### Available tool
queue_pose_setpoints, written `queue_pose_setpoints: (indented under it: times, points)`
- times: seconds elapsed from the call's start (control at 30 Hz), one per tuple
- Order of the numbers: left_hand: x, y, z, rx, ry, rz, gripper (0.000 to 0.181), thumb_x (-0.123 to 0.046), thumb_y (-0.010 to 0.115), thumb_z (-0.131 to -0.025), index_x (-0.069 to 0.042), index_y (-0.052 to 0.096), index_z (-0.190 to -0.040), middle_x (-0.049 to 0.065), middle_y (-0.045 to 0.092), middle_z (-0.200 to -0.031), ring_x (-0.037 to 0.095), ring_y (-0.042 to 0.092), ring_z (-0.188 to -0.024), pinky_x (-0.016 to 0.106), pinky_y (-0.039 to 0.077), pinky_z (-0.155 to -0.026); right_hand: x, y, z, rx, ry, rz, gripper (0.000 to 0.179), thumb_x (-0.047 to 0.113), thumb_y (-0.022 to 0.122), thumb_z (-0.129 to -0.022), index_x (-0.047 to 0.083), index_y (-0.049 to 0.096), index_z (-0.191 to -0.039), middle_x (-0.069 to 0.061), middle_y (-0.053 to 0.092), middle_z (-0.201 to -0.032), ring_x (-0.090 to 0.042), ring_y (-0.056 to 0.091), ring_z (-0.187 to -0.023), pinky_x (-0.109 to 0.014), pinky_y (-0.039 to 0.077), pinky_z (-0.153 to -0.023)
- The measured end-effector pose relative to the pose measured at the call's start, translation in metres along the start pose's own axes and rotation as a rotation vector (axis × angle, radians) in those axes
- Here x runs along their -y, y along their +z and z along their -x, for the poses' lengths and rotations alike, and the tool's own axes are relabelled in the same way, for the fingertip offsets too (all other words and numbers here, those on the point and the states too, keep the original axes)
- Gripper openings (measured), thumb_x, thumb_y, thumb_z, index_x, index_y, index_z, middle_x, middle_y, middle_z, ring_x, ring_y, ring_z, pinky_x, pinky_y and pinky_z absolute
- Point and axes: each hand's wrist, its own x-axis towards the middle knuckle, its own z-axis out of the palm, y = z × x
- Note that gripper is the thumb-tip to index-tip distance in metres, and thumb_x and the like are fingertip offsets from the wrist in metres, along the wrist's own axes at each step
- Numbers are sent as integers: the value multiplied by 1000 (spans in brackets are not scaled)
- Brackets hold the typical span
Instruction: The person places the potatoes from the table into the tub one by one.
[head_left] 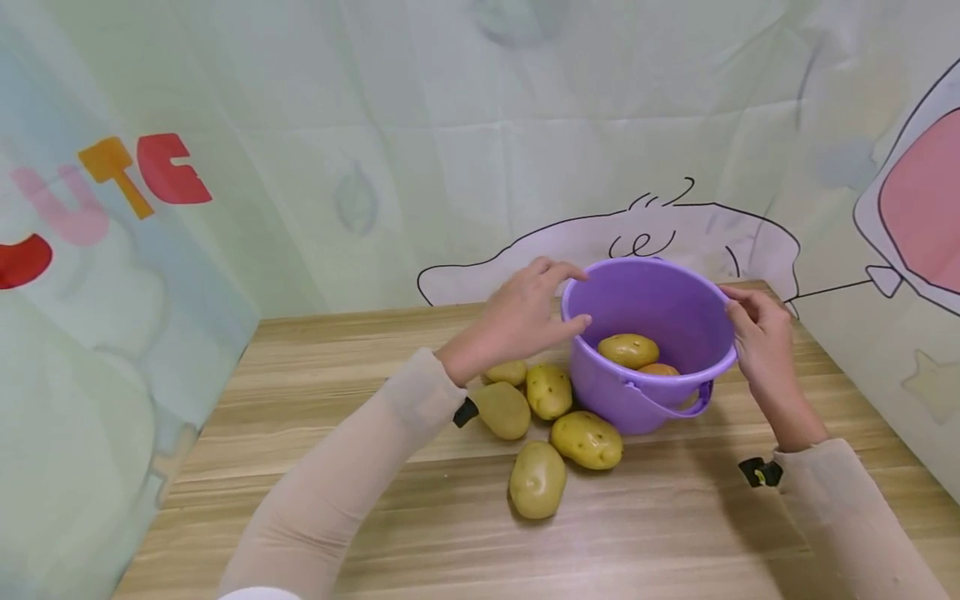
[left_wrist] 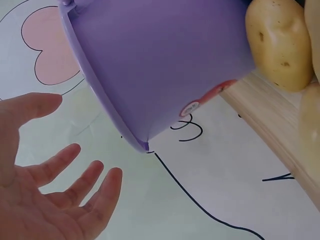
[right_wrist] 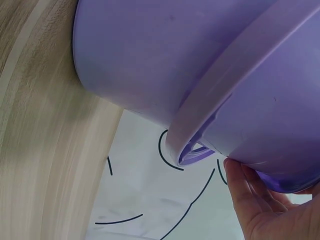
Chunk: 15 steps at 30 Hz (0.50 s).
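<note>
A purple bucket (head_left: 641,400) stands on the table with its handle hanging down at the front. Inside lie a yellow potato (head_left: 628,351) and a partly hidden orange-brown item (head_left: 660,369). At the bucket's right rim, my right hand (head_left: 767,346) grips the edge, its fingers (right_wrist: 245,195) against the outer wall. My left hand (head_left: 517,317) is at the left rim, fingers spread and thumb apart; the left wrist view shows a gap between it and the bucket. Several potatoes sit left and in front of the bucket, among them one against its base (head_left: 587,440) and one nearest me (head_left: 537,481).
The wooden table (head_left: 337,517) ends at a printed cloth backdrop (head_left: 315,167) behind and on both sides. Under my left wrist lies a duller brown potato (head_left: 504,410), beside a yellow potato (head_left: 549,392) close to the bucket.
</note>
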Motion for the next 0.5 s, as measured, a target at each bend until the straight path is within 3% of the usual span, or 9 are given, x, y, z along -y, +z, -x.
queue_pose_setpoints:
  times: [0.27,0.5]
  points:
    - [11,-7,13,18,-29,-8,60,-49,63,-95,-15,51,-143,6,52,-134,20,51,-116,40,46,-95,3,0,2,12,2,13,38,14,46,-104,-10,57,-131,19,59,-94,0,59,-86,-11,48,-72]
    - [22,-9,23,12,-31,-7,56,-45,63,-95,-14,52,-140,8,54,-131,21,53,-112,40,47,-93,4,-1,3,16,13,13,39,15,45,-105,-10,56,-132,17,59,-95,-1,59,-86,-11,48,-72]
